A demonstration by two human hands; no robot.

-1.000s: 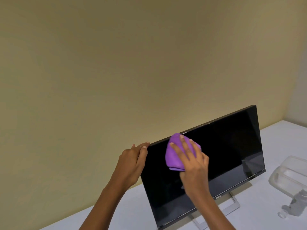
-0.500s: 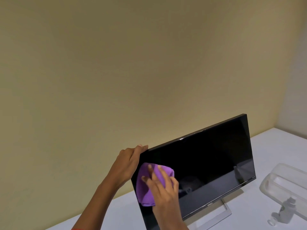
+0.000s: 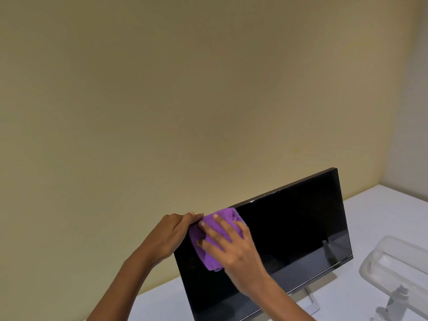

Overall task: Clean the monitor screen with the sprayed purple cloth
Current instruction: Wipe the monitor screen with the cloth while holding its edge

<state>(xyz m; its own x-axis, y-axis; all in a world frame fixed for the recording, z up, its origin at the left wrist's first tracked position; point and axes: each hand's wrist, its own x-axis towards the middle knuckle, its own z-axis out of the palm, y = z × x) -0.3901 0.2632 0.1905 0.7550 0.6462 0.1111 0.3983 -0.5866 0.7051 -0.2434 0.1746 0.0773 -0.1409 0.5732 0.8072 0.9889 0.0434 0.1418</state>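
Both forearms bare, no sleeves; hands, left (image 3: pixel 172 232) and right (image 3: pixel 231 246), ungloved, short nails.

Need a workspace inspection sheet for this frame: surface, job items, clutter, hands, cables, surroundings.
Surface: white table, monitor stands on it.
Job's things: monitor, black screen off, tilted back on a silver stand; purple cloth flat against the screen's upper left corner.
Clutter: clear plastic container at right; small spray bottle in front of it.
Hands: left hand grips the monitor's top left corner; right hand presses the cloth to the screen with spread fingers.
Cables: nothing seen.
Surroundings: plain beige wall behind.
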